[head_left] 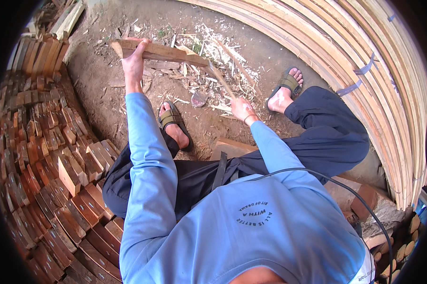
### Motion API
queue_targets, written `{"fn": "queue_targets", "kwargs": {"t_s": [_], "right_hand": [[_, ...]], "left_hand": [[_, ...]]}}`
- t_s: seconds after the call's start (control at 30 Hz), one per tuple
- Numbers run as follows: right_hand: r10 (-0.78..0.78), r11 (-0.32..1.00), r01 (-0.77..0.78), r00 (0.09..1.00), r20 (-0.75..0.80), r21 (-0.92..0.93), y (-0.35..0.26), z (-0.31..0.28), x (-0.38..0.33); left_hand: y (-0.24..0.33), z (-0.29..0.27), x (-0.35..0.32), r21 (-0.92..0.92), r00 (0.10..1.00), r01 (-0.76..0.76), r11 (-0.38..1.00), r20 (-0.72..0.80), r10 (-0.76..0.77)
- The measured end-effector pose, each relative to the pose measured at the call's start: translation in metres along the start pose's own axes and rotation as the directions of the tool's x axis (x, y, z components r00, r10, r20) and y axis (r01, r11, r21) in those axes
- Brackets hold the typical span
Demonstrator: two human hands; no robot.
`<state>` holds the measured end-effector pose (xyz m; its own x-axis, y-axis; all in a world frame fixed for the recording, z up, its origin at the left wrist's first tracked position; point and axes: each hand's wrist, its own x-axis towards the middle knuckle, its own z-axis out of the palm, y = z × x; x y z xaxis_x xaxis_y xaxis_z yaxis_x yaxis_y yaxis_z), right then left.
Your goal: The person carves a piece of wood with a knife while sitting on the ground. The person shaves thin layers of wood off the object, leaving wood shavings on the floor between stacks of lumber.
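A rough, slightly bent piece of wood (168, 53) is held out over the ground. My left hand (134, 68) is closed around it close to its left end. In my right hand (242, 109) is the slim pale handle of a wooden-handled tool (224, 85). The tool's far end meets or overlaps the right end of the wood; its head is too blurred to tell its kind, and I cannot tell whether it touches. Pale wood chips (216, 42) lie scattered on the ground beneath and beyond.
Tall stacks of cut wooden blocks (43, 184) rise at my left. Long bundled planks (346, 52) curve along the right. My sandalled left foot (174, 127) and right foot (284, 92) rest on the dirt either side of the chips. A black cable (350, 191) crosses my right side.
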<state>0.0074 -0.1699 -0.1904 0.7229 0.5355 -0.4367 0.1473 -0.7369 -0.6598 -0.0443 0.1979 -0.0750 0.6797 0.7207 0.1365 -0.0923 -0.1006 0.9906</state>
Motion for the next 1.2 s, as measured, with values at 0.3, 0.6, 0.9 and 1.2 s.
{"fn": "queue_targets", "kwargs": {"t_s": [0.3, 0.6, 0.9, 1.2], "right_hand": [[-0.039, 0.996, 0.043, 0.998, -0.051, 0.075, -0.027, -0.014, -0.007], [-0.088, 0.996, 0.090, 0.991, -0.100, 0.008, -0.040, -0.034, 0.002], [-0.043, 0.997, 0.041, 0.999, 0.030, 0.062, -0.004, -0.012, 0.008], [0.094, 0.995, -0.099, 0.988, 0.125, 0.028, 0.000, -0.014, 0.016]], "left_hand": [[-0.005, -0.006, -0.005, 0.005, 1.000, 0.023, 1.000, -0.010, -0.023], [0.000, -0.004, -0.003, 0.021, 1.000, -0.005, 1.000, -0.017, 0.005], [-0.003, -0.005, -0.008, 0.054, 1.000, -0.017, 0.998, 0.004, 0.017], [-0.004, -0.003, -0.006, -0.045, 1.000, -0.002, 0.999, 0.027, 0.003]]}}
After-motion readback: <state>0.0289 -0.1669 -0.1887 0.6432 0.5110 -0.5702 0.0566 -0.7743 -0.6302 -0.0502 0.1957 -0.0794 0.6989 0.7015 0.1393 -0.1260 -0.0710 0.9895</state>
